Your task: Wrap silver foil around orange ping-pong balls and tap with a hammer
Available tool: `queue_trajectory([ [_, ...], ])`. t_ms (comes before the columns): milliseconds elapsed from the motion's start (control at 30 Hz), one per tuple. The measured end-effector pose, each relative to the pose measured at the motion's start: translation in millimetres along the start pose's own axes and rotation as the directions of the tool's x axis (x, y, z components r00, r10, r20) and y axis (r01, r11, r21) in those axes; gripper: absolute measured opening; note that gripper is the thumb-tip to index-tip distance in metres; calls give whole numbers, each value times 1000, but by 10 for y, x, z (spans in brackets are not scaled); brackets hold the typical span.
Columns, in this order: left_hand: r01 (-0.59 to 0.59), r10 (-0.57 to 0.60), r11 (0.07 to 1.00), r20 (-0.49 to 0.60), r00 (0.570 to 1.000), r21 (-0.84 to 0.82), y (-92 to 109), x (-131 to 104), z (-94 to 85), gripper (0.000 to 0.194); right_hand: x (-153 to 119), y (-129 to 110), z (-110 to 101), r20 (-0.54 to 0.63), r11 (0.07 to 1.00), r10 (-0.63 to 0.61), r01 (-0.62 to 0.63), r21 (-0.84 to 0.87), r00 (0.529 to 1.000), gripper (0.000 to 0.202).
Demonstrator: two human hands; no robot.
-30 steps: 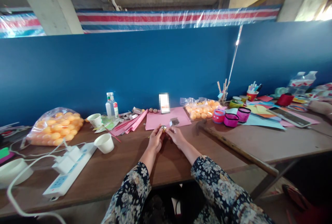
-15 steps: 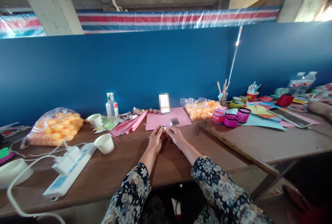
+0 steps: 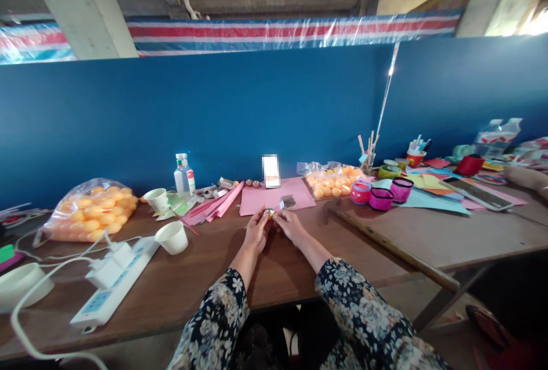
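Between my fingertips is a small shiny gold-and-silver ball, low over the near edge of a pink paper sheet. My left hand pinches it from the left. From the right, the fingers of my right hand close on it too. A small dark flat packet lies on the sheet just beyond my right hand. Behind it stands a white, blurred-out upright object. Two similar shiny balls rest at the sheet's back left.
Bags of orange balls stand left and right. A white cup and power strip are at left. A hammer lies at right, near magenta bands and a phone. Another person's hand shows far right.
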State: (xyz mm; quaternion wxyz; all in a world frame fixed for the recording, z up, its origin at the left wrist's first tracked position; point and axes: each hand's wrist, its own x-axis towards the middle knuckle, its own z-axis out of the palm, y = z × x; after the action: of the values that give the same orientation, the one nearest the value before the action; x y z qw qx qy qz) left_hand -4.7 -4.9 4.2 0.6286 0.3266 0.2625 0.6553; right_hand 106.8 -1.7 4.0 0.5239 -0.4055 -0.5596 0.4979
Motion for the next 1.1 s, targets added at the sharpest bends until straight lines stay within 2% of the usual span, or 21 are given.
queue_trajectory([
  [600, -19, 19, 999, -1, 1000, 33, -28, 6, -14, 40, 0, -13, 20, -12, 982, 40, -37, 184, 999, 26],
  [1100, -30, 29, 997, 16, 999, 73, -44, 6, -22, 40, 40, 47, 34, -56, 991, 49, -41, 130, 997, 31],
])
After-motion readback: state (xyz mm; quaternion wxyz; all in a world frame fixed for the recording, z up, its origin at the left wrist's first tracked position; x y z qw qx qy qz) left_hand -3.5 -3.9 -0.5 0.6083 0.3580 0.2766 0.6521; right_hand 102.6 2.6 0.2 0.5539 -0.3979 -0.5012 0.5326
